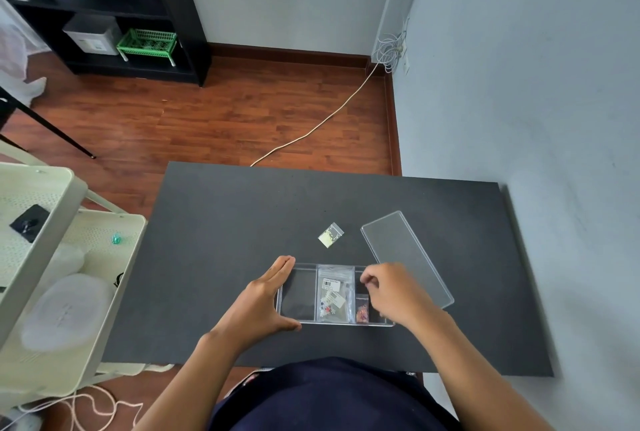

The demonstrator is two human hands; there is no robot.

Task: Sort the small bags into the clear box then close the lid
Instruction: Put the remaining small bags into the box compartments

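A clear divided box lies on the black table, near its front edge. Its middle compartment holds labelled small bags. A small bag with reddish bits lies in the right compartment. The left compartment shows only the dark table through it. My left hand rests flat against the box's left end, fingers straight and together. My right hand hovers over the right compartment with fingertips pinched; I cannot see anything between them. One small bag with yellow bits lies on the table behind the box. The clear lid lies at the right.
The black table stands against a grey wall on the right. A cream trolley with white containers stands at the left. A cable runs across the wooden floor beyond the table. A black shelf unit stands far back left.
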